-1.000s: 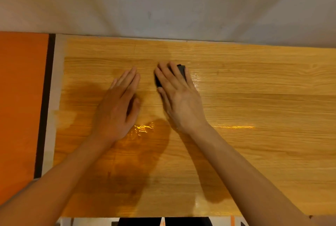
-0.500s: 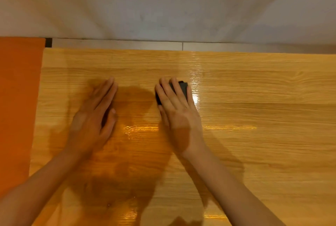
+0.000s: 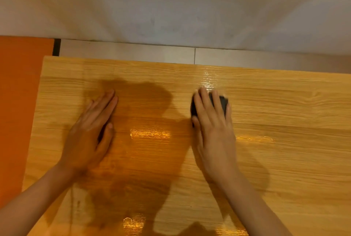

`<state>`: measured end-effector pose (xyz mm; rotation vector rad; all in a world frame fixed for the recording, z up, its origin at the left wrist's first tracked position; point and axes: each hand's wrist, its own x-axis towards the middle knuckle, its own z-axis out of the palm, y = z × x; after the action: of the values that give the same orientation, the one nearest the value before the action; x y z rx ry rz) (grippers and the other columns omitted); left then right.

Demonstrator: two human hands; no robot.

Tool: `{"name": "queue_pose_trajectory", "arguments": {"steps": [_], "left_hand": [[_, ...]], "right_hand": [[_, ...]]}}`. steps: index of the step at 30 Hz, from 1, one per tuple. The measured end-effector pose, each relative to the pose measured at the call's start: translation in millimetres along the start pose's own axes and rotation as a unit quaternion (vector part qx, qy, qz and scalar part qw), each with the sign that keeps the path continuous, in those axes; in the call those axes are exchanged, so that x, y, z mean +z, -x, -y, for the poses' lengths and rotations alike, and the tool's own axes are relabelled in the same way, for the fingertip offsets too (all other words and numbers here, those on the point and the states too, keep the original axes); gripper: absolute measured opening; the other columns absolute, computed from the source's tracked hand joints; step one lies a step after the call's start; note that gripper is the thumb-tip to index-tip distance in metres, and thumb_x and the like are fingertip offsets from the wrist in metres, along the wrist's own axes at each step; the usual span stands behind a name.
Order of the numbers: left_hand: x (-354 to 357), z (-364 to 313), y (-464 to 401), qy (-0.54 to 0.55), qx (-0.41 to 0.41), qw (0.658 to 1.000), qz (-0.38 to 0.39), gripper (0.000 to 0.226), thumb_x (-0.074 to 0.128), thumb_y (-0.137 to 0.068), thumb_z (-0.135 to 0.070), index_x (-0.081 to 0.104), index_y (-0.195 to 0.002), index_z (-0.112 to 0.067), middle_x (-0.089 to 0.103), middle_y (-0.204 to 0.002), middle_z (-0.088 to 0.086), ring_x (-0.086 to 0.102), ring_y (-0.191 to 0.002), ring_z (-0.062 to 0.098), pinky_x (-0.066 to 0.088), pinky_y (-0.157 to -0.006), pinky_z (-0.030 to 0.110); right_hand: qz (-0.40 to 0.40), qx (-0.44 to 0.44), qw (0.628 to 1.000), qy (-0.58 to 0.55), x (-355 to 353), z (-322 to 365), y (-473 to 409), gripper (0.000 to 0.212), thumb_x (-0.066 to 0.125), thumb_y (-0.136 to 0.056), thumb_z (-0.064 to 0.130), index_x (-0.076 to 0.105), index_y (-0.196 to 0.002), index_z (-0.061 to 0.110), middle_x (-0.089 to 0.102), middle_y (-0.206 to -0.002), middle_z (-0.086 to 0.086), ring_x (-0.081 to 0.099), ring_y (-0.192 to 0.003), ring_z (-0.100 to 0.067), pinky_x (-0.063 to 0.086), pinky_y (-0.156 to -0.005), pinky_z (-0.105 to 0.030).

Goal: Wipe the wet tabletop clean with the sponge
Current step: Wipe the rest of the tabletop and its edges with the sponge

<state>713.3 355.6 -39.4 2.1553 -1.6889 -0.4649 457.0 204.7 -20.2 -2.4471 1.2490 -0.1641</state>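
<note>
Tabletop (image 3: 284,159): light wood grain, glossy, filling the lower part of the view. Wet sheen shows in bright patches: one between the two hands, one just beyond the sponge toward the far edge, one at the near edge. A broad dark shadow lies across the middle of the tabletop.

Sponge (image 3: 223,101): dark, small, lying on the tabletop right of its centre, toward the far half. Most of it is covered by fingers; only its far corner and left edge show.

Right hand (image 3: 212,131): palm down on the sponge, fingers straight and slightly spread over its top, thumb against its left side, pressing it to the tabletop.

Left hand (image 3: 91,133): flat on the tabletop, left of centre, well apart from the sponge. Fingers straight and close together, thumb tucked beside the palm; it holds nothing.

Orange panel (image 3: 19,112): flat surface running along the tabletop's left edge.

Pale tiled strip (image 3: 133,51): beyond the tabletop's far edge, with one dark seam.

Wall (image 3: 171,4): plain, greyish-white, rising behind the tiled strip.
</note>
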Motion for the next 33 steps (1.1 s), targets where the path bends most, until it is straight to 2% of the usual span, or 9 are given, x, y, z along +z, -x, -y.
{"name": "queue_pose_trajectory", "arguments": {"steps": [3, 8, 11, 15, 18, 21, 25, 28, 33], "left_hand": [[0, 1, -1, 0.003, -0.010, 1.000, 0.006, 0.057, 0.034, -0.105, -0.028, 0.032, -0.158, -0.010, 0.025, -0.168, 0.002, 0.023, -0.156, 0.021, 0.014, -0.129, 0.044], [0, 0, -1, -0.001, -0.009, 1.000, 0.005, 0.056, 0.035, -0.104, -0.026, 0.034, -0.157, -0.008, 0.028, -0.167, 0.005, 0.023, -0.156, 0.019, 0.016, -0.128, 0.046], [0, 0, -1, 0.008, -0.003, 1.000, -0.002, 0.056, 0.037, -0.103, -0.023, 0.035, -0.156, -0.005, 0.029, -0.166, 0.007, 0.023, -0.156, 0.019, 0.014, -0.129, 0.039], [0, 2, -2, 0.008, 0.005, 1.000, -0.008, 0.056, 0.039, -0.102, -0.023, 0.037, -0.155, -0.006, 0.030, -0.166, 0.007, 0.028, -0.154, 0.022, 0.019, -0.128, 0.042], [0, 3, -2, 0.009, 0.007, 1.000, -0.009, 0.056, 0.038, -0.102, -0.024, 0.037, -0.156, -0.007, 0.029, -0.167, 0.005, 0.026, -0.155, 0.021, 0.019, -0.127, 0.042], [1, 4, -1, 0.003, 0.009, 1.000, -0.004, 0.056, 0.037, -0.103, -0.025, 0.036, -0.156, -0.008, 0.027, -0.167, 0.006, 0.024, -0.156, 0.021, 0.018, -0.128, 0.041], [2, 6, 1, 0.000, 0.000, 1.000, 0.006, 0.056, 0.034, -0.104, -0.028, 0.033, -0.158, -0.012, 0.025, -0.168, 0.004, 0.020, -0.157, 0.018, 0.019, -0.127, 0.042], [3, 5, -1, -0.015, 0.005, 1.000, 0.003, 0.056, 0.033, -0.104, -0.028, 0.029, -0.159, -0.015, 0.023, -0.168, 0.003, 0.014, -0.157, 0.012, 0.012, -0.129, 0.032], [2, 7, -1, -0.035, 0.015, 0.999, 0.016, 0.058, 0.033, -0.104, -0.029, 0.025, -0.160, -0.014, 0.020, -0.169, 0.004, 0.010, -0.157, 0.011, 0.008, -0.128, 0.029]], "right_hand": [[0.020, -0.039, 0.999, 0.014, -6, -15, 2, 0.049, 0.027, -0.105, 0.027, 0.025, -0.152, 0.016, 0.019, -0.161, 0.000, 0.006, -0.150, -0.018, 0.001, -0.123, -0.039], [-0.041, 0.043, 0.998, -0.015, -7, -19, -91, 0.047, 0.027, -0.107, 0.025, 0.027, -0.152, 0.012, 0.020, -0.160, -0.004, 0.006, -0.150, -0.021, -0.002, -0.122, -0.042], [-0.035, 0.032, 0.999, -0.014, 0, -6, -50, 0.048, 0.028, -0.106, 0.023, 0.024, -0.152, 0.010, 0.017, -0.161, -0.005, 0.003, -0.150, -0.022, -0.004, -0.122, -0.042], [0.017, -0.052, 0.999, -0.004, 5, 8, -1, 0.049, 0.026, -0.105, 0.026, 0.024, -0.153, 0.014, 0.017, -0.161, -0.001, 0.004, -0.151, -0.018, -0.002, -0.123, -0.041], [0.019, -0.065, 0.998, 0.006, 7, 15, -60, 0.048, 0.025, -0.106, 0.026, 0.026, -0.152, 0.014, 0.020, -0.160, -0.002, 0.007, -0.150, -0.020, 0.000, -0.123, -0.044], [-0.025, -0.005, 1.000, -0.017, 15, 28, -107, 0.047, 0.028, -0.106, 0.024, 0.028, -0.151, 0.011, 0.023, -0.160, -0.005, 0.009, -0.150, -0.022, -0.003, -0.121, -0.041], [-0.010, -0.015, 1.000, -0.008, 25, 55, -39, 0.050, 0.028, -0.106, 0.024, 0.022, -0.153, 0.011, 0.015, -0.162, -0.004, 0.002, -0.151, -0.021, 0.000, -0.122, -0.046], [0.023, -0.058, 0.998, -0.003, 30, 64, -7, 0.050, 0.028, -0.105, 0.027, 0.023, -0.153, 0.014, 0.015, -0.162, 0.000, 0.003, -0.151, -0.018, 0.002, -0.122, -0.045], [-0.027, -0.038, 0.999, 0.007, 39, 81, -109, 0.048, 0.029, -0.105, 0.024, 0.029, -0.151, 0.010, 0.024, -0.160, -0.005, 0.011, -0.150, -0.023, 0.002, -0.122, -0.044]]}}
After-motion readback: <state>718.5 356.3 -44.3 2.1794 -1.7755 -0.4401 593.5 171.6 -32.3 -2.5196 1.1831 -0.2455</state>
